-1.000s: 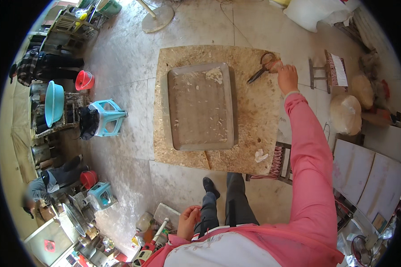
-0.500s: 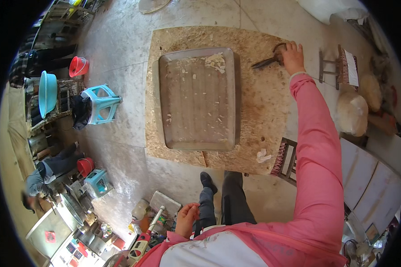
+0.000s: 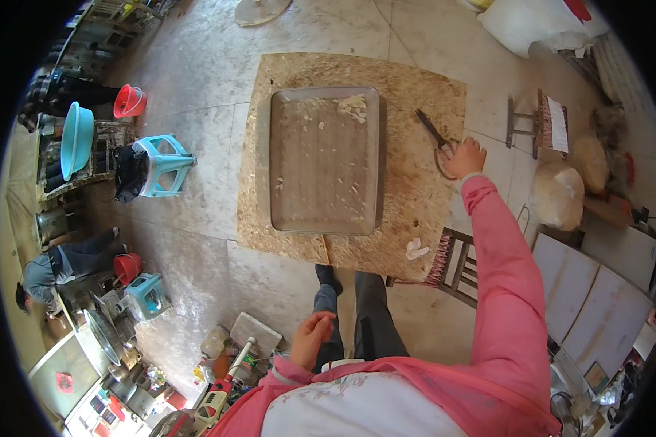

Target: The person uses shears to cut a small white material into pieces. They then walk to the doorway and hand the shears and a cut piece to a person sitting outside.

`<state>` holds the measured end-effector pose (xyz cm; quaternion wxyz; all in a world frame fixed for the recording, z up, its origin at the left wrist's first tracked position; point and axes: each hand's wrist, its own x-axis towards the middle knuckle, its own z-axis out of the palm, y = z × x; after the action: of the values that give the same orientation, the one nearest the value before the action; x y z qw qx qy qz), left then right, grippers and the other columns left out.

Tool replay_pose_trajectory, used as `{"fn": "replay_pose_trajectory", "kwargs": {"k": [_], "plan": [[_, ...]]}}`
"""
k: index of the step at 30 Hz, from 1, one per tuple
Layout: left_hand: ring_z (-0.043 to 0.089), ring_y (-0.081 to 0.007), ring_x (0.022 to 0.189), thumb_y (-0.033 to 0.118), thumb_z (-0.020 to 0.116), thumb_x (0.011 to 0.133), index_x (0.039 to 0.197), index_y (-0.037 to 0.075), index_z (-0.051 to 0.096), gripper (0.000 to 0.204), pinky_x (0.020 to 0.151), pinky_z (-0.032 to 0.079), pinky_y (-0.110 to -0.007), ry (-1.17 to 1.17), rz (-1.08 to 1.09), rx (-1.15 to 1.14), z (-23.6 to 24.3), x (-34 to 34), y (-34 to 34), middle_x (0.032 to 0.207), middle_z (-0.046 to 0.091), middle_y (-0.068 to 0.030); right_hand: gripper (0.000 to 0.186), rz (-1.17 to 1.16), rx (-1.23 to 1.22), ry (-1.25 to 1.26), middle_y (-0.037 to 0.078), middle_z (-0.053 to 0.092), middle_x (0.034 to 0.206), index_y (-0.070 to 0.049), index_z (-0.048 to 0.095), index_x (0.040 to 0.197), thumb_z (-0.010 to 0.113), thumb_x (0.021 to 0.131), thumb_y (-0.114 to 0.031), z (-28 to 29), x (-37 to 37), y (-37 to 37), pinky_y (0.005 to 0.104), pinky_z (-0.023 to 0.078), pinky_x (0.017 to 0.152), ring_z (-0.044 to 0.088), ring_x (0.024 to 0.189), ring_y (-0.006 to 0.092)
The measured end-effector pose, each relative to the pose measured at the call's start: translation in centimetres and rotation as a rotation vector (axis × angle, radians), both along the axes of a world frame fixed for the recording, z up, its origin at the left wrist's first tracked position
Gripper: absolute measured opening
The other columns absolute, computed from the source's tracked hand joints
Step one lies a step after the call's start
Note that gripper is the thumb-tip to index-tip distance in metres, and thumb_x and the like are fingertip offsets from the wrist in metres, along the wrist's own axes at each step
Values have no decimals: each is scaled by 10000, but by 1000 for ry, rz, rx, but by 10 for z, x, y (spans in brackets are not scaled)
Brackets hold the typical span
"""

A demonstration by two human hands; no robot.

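Note:
My right hand grips the loop handles of dark metal scissors over the right side of a rough wooden board. The blades point away from me and to the left. In the middle of the board lies a large shallow rectangular tray, brownish inside, with pale flakes scattered over its bottom and a bigger pale patch in its far right corner. My left hand hangs close to my body with its fingers curled together; whether anything is in them is hidden.
A crumpled white scrap lies near the board's front right corner. A low stool stands against that corner, another stool farther right. Blue plastic stools and red buckets stand left, where two other people are.
My right hand has drawn the scissors nearer to me from the board's far right corner, and the blades have swung to point farther away. My left hand stays curled near my body.

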<state>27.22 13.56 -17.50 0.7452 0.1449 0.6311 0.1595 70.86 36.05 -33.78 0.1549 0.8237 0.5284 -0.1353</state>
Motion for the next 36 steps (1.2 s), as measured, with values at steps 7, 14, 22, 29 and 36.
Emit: {"fn": "replay_pose_trajectory", "kwargs": {"k": [7, 14, 22, 29, 36], "plan": [[467, -58, 708, 215, 503, 917, 1064, 26, 569, 249, 610, 375, -174, -132, -263, 253, -68, 77, 52, 853, 548, 8, 556, -429, -110, 651, 126, 589, 511, 5, 655, 659, 592, 755, -539, 18, -51, -93, 319, 467, 509, 603, 512, 226], [554, -113, 846, 287, 459, 941, 1120, 68, 554, 298, 706, 458, -247, -299, -30, -27, -134, 151, 58, 993, 589, -39, 436, -870, -21, 1144, 42, 547, 505, 8, 630, 625, 645, 778, -400, 35, -133, -185, 287, 394, 445, 516, 459, 145], [564, -135, 679, 218, 464, 925, 931, 97, 570, 161, 603, 471, -263, -580, -11, -246, -172, 141, 37, 808, 588, -15, 243, -760, 31, 1189, 27, 588, 662, 18, 650, 754, 569, 820, -201, 48, -172, -226, 235, 402, 559, 519, 603, 95], [438, -83, 500, 165, 555, 876, 1034, 74, 490, 194, 431, 325, -241, -405, -228, 11, -129, 115, 24, 695, 495, 20, 237, -1053, 593, 1403, 34, 615, 968, -10, 615, 1003, 581, 847, -185, 87, -133, -243, 241, 413, 789, 552, 893, 94], [388, -31, 523, 162, 591, 863, 1060, 62, 483, 246, 442, 290, -199, -440, -322, 250, -5, 66, 15, 671, 430, 42, 309, -1033, 791, 1686, 52, 566, 1175, -91, 550, 1134, 482, 880, -253, 175, -121, -213, 336, 305, 966, 455, 1167, 154]]}}
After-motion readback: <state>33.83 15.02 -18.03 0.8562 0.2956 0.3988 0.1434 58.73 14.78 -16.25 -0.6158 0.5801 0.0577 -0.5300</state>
